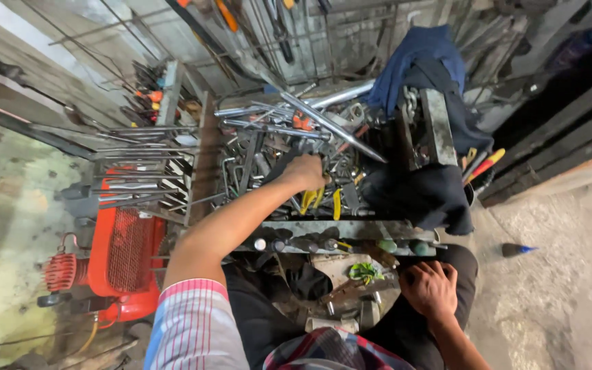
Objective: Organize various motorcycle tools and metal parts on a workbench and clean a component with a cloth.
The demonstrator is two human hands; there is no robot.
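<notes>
Under my left hand [304, 171]: heap of grey steel wrenches and sockets [255, 147], oily, dull sheen.
Just beyond it: long polished chrome metal rod [330, 123], smooth, bright.
Beside my fingers: yellow plastic-gripped pliers [337, 203], glossy.
By my right hand [430, 288]: black matt cloth [426, 195], soft, grimy.
Farther back: blue cotton rag [419, 58], matt.
Off my left elbow: red painted metal compressor [121, 257], mesh guard, semi-gloss.
My sleeve [196, 325]: striped woven cloth.

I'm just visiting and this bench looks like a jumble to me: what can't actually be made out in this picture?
Head view only:
- Left hand: fingers buried among the piled tools, so any grip is hidden.
- Right hand: what it presses on is covered by the hand itself.
- Dark cloth: hides whatever lies beneath.
- Red machine: partly covered by the metal rack.
</notes>
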